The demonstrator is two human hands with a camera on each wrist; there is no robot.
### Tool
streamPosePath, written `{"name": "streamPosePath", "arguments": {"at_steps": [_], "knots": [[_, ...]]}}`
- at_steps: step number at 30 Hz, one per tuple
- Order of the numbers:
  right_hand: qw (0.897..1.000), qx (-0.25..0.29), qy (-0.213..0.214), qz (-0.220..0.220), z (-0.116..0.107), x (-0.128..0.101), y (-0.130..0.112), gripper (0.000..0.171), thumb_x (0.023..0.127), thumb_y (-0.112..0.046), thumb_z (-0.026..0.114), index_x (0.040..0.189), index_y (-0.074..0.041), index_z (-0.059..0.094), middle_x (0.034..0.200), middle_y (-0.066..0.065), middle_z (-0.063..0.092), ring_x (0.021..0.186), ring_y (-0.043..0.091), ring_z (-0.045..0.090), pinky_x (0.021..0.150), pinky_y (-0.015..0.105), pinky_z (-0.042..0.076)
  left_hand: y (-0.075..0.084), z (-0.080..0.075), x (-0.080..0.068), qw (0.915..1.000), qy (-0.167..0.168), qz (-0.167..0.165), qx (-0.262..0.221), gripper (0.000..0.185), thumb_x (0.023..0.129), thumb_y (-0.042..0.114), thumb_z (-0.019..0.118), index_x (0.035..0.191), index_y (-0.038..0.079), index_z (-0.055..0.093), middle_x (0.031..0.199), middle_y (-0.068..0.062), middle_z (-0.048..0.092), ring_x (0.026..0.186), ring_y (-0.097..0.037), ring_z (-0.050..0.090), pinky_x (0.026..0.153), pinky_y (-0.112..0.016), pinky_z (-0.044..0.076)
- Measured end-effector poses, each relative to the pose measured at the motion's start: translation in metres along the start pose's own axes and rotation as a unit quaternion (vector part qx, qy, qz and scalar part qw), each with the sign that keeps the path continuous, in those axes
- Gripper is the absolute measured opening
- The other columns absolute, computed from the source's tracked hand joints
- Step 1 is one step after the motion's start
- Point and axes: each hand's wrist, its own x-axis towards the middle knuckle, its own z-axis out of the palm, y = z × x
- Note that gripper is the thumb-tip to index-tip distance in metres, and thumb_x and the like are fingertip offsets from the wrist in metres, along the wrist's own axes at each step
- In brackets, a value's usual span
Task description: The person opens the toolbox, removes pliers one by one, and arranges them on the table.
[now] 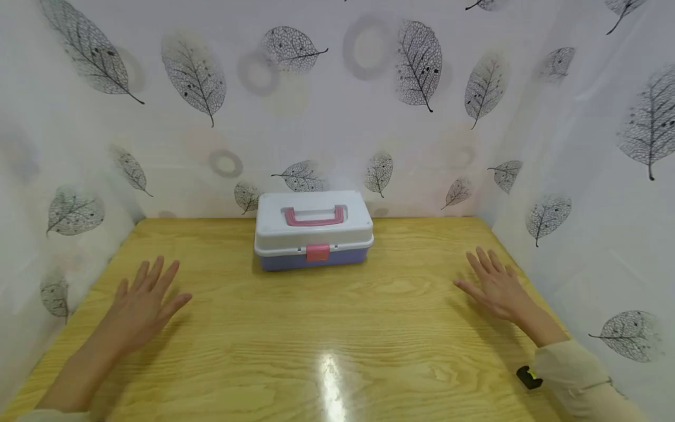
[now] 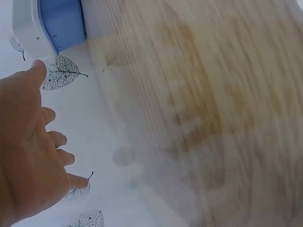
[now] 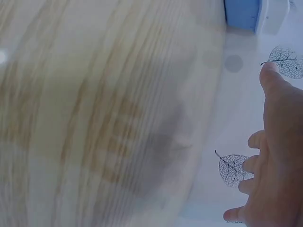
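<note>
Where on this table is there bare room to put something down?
The widest bare patch of the table lies in front of the plastic box, between the left hand and right hand. Strips either side of the box are bare too. Only the back middle is taken.

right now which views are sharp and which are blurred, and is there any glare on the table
Head view: sharp, with a bright glare streak on the yellow wooden table and soft shadows under the white-lidded blue plastic box and both hands. Left wrist view: the wood grain is smeared by blur, the left hand clearer. Right wrist view: the same smear, the right hand clearer.
</note>
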Motion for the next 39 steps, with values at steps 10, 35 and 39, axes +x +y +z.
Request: {"name": "streamPosePath", "arguments": {"at_steps": [10,35,39], "knots": [[0.993,0.119,-0.012,-0.003,-0.003,0.016,-0.034,0.082,0.109,-0.048,0.042,0.163,0.005,0.010,0.167,0.033,0.005,0.153,0.053,-0.001,0.114,0.079,0.009,0.022,-0.003,0.019,0.9828,-0.021,-0.012,-0.183,0.077,0.112,0.042,0.037,0.164,-0.001,-0.001,0.167,-0.031,-0.010,0.151,-0.054,-0.010,0.114,-0.079,0.003],[0.942,0.334,-0.018,-0.002,0.014,0.107,-0.121,0.078,0.110,-0.055,0.024,0.164,0.001,0.014,0.169,0.023,0.016,0.155,0.042,0.016,0.125,0.059,0.014,0.093,0.010,0.092,0.9171,0.003,-0.073,-0.392,0.087,0.106,0.064,0.023,0.165,0.005,-0.002,0.170,-0.020,0.000,0.152,-0.051,0.014,0.123,-0.062,0.012],[0.919,0.392,-0.032,0.004,0.016,0.121,-0.129,0.079,0.110,-0.055,0.022,0.164,0.002,0.013,0.169,0.023,0.015,0.154,0.042,0.019,0.122,0.059,0.025,0.098,0.016,0.102,0.8913,-0.011,-0.101,-0.442,0.091,0.104,0.068,0.023,0.165,0.005,-0.003,0.170,-0.023,0.002,0.150,-0.053,0.021,0.122,-0.060,0.022]]}}
